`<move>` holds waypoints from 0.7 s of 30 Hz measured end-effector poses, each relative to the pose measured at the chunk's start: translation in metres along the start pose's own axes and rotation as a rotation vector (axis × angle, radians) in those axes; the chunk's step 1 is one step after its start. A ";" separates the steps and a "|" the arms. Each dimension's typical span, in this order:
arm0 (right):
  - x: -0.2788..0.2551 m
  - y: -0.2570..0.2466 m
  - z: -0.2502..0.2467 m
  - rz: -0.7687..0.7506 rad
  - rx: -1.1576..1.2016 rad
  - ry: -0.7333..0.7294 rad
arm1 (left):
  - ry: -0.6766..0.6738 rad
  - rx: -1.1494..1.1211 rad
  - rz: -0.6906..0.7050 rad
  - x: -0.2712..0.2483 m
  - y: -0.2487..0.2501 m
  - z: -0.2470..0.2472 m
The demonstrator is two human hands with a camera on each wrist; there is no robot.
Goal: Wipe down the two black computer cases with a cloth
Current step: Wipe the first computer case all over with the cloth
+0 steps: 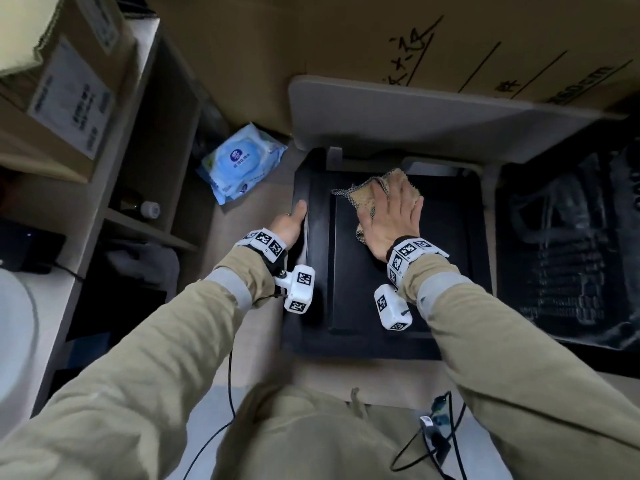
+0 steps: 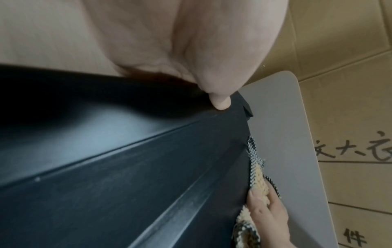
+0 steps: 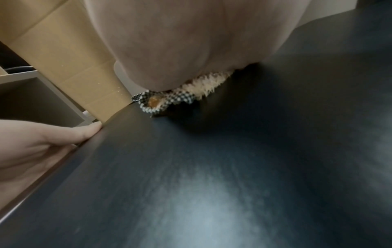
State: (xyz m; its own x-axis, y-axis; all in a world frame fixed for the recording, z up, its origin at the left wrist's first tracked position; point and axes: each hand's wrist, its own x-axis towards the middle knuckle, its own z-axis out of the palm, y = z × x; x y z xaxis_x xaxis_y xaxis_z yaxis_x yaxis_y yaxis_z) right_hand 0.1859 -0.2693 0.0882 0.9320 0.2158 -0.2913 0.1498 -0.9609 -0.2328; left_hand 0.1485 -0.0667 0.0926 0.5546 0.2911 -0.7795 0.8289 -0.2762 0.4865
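Your right hand [image 1: 388,216] lies flat with fingers spread, pressing the cloth [image 1: 372,194] onto the far part of the near black case [image 1: 381,289], which lies on the floor under the grey counter [image 1: 398,109]. Your left hand [image 1: 291,223] steadies that case at its left edge, thumb on top; I cannot tell how its fingers lie. The risk, as I judge it: the loose checkered corner could bunch under your palm and leave streaks, or a hard push could slide the case. I count two cases, the second case [image 1: 568,254] just beside on the right and apparently not yet wiped, one cloth, and one pack of wipes [image 1: 239,164] on the floor.
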 end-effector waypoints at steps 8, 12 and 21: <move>-0.003 0.001 -0.012 -0.176 0.060 -0.078 | 0.102 -0.241 -0.001 -0.010 -0.014 0.002; -0.017 -0.015 -0.018 -0.381 0.144 -0.041 | 0.190 -0.377 0.029 -0.034 -0.043 -0.009; -0.060 -0.093 -0.015 -0.455 0.640 -0.109 | 0.200 -0.633 0.258 -0.087 -0.098 -0.008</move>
State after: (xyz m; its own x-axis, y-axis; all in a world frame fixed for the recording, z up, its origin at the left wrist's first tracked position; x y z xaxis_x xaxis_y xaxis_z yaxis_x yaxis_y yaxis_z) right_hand 0.1208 -0.1953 0.1416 0.7822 0.6110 -0.1215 0.2580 -0.4953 -0.8295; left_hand 0.0196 -0.0572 0.1156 0.6914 0.4675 -0.5508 0.5195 0.2082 0.8287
